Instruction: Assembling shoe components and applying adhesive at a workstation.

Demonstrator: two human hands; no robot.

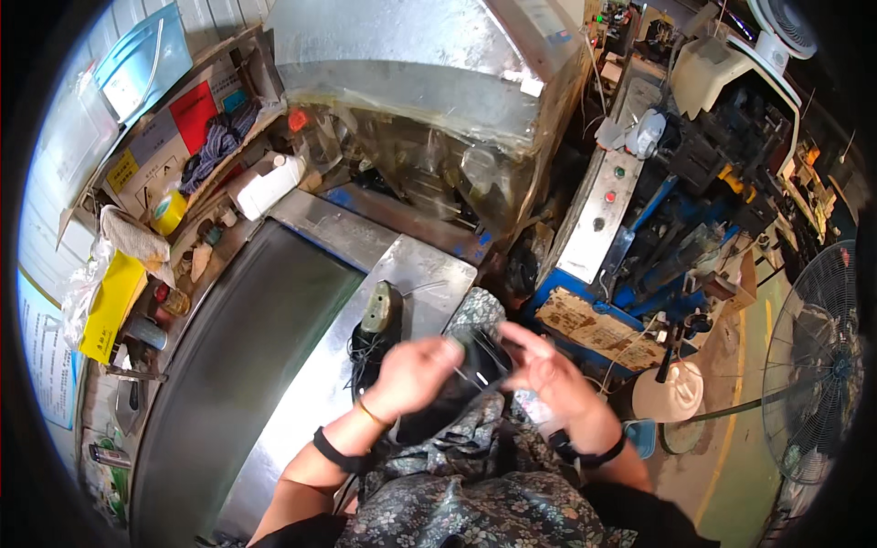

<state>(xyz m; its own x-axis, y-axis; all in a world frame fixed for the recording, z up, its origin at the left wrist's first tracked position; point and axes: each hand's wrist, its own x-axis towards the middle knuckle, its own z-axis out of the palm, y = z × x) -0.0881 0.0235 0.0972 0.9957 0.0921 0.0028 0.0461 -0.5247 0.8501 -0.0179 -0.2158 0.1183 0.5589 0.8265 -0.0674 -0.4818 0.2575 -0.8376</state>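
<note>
A black shoe (484, 360) with loose dark laces lies at my lap, over a floral apron (457, 498). My left hand (416, 376) is closed at its left side, fingertips pinched together; what they hold is too small to make out. Across the shoe, my right hand (550, 379) has its fingers apart, index finger stretched out and fingertips close to the shoe's edge. Beyond my left hand, another dark shoe with a greenish-tan block (380, 309) showing at its top rests on the metal table edge, black laces hanging around it.
A dark conveyor belt (247, 365) runs along my left beside a bare metal ledge (315, 384). Ahead stands a large metal hood (402, 82). To the right are a machine with a button panel (598, 215), a white bucket (669, 393) and a large floor fan (836, 365). A cluttered shelf holds a white jug (265, 187).
</note>
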